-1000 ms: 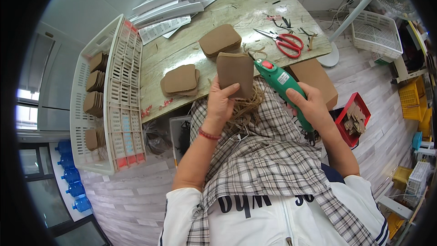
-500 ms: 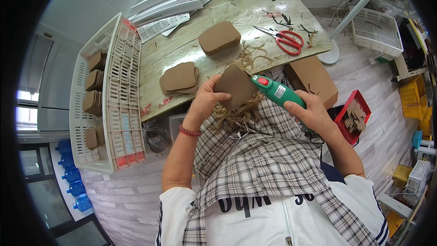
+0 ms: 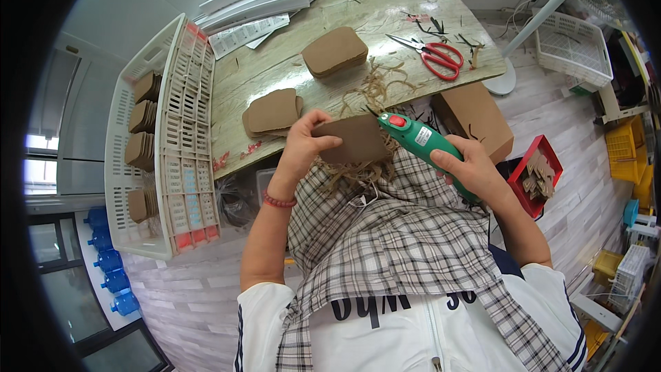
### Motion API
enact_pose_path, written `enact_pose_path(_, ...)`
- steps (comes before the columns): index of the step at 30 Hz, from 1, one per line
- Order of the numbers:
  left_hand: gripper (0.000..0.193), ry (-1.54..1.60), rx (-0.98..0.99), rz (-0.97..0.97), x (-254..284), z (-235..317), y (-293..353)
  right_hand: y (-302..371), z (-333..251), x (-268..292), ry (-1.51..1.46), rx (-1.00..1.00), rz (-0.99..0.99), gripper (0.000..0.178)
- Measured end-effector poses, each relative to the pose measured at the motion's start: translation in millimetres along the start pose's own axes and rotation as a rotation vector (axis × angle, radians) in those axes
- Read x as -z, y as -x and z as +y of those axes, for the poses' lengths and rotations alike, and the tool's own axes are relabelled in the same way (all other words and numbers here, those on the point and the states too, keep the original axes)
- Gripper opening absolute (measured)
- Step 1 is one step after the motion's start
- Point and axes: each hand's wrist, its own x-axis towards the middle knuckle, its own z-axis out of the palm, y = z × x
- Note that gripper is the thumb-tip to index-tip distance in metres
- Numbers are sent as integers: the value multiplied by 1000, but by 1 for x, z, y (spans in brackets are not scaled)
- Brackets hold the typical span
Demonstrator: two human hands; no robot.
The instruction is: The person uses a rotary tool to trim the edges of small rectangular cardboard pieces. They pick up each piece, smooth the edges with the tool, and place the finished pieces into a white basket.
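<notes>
My left hand (image 3: pixel 301 150) is closed on the left end of a flat brown rounded-corner sheet (image 3: pixel 354 141), its thumb on top. In my right hand (image 3: pixel 475 165) is a green handheld electric cutter (image 3: pixel 425 142) with a red switch. The tool's dark tip is at the sheet's upper right corner; whether it touches cannot be made out. Thin brown trimmed strips (image 3: pixel 375 89) lie on the table edge beyond, and more hang over my lap under the sheet. A stack of like brown sheets (image 3: pixel 335 50) stands farther off, with a smaller pile (image 3: pixel 273 111) to the left.
Red-handled scissors (image 3: pixel 439 60) lie on the table (image 3: pixel 275 69) among dark scraps. Rolled papers (image 3: pixel 258 3) are at the back. A white crate (image 3: pixel 187 131) with brown sheets stands left. To the right are a cardboard box (image 3: pixel 478 120), a red tray (image 3: pixel 518 180) of scraps and a fan (image 3: pixel 544 17).
The brown sheet has turned in my left hand, so its long side now runs left to right. My left hand has shifted slightly left. My right hand and the cutter have barely moved.
</notes>
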Motion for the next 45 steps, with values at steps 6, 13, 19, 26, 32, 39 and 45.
enact_pose_path(6, 20, 261, -100, 169, 5, -2, 1, 0, 0, 3, 16, -22, -58, 40)
enact_pose_path(13, 20, 258, -113, 148, 7, -3, -2, 0, 5, 4, 45, -53, -104, 38)
enact_pose_path(19, 22, 177, -81, 98, 7, -3, -4, -1, 3, 2, 30, -61, -110, 40)
enact_pose_path(26, 21, 126, 10, 55, -3, -1, -4, -3, -1, -2, 91, -66, -113, 42)
enact_pose_path(32, 21, 91, 110, -49, -12, 5, -3, -4, 0, -4, 106, -55, -114, 42)
enact_pose_path(39, 25, 17, 152, -153, -17, 9, -5, -7, -1, -7, 130, -33, -124, 41)
enact_pose_path(45, 42, -30, 120, -174, -29, 26, -2, -16, -6, -14, 34, 6, -148, 43)
